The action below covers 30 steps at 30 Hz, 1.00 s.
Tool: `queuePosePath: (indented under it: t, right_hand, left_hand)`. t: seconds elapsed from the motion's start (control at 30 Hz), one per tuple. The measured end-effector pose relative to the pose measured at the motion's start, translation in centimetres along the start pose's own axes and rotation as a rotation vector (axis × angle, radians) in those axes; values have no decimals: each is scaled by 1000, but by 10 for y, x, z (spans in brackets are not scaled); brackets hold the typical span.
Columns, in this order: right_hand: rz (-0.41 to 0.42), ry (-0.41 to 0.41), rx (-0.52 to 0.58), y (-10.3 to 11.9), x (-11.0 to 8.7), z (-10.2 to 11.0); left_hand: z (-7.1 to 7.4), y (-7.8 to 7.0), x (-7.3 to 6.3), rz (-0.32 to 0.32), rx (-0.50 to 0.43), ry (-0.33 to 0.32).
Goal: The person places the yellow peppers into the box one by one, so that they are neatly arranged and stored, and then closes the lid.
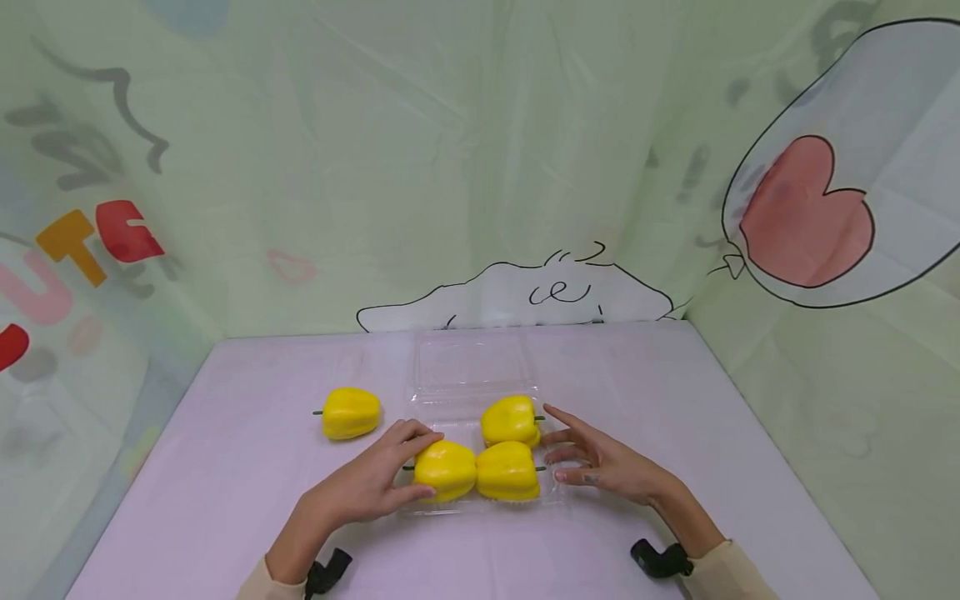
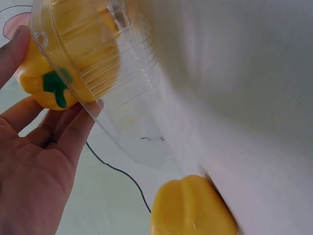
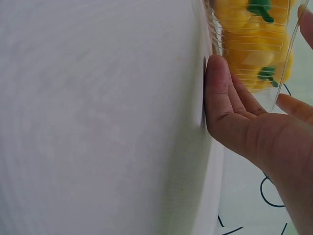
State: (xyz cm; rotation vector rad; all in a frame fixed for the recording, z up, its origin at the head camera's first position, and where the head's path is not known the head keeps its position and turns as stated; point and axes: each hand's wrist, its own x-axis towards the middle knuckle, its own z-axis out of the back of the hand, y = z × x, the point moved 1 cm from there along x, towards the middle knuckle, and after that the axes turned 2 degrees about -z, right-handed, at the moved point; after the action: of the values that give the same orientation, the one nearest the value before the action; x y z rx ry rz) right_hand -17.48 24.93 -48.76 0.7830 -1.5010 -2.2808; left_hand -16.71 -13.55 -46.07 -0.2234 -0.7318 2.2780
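Note:
My left hand (image 1: 382, 473) holds a yellow bell pepper (image 1: 446, 471) between thumb and fingers, at the front left of a clear plastic clamshell box (image 1: 472, 506). In the left wrist view its green stem (image 2: 57, 87) faces the palm, behind the box's clear wall. Two more yellow bell peppers sit in the right half of the box, the front one (image 1: 508, 472) against the held pepper and the rear one (image 1: 512, 420) behind it. At the box's right side my right hand (image 1: 603, 462) has its fingers spread loosely, the lower ones beside the ribbed wall.
Another yellow bell pepper (image 1: 351, 413) lies on the table (image 1: 247, 467) to the left of the box. The box's clear lid (image 1: 472, 362) is folded back toward the rear wall. Printed cloth walls (image 1: 450, 167) stand at the back and both sides.

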Motion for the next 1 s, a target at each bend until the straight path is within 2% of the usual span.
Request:
queuePosePath:
  t: [0.2,0.57,0.8,1.0]
  right_hand:
    - [3,-2,0,0,0,0]
    - [-1,-1,3,1,0,0]
    - [-7,1,12,0,1,1]
    - [-10,0,13,-1,2,0]
  left_hand:
    - [2,0,3,11,16,22]
    - [-1,0,1,27,-14,8]
    - [0,0,2,7,20,11]
    - [3,-1,4,3,34,39]
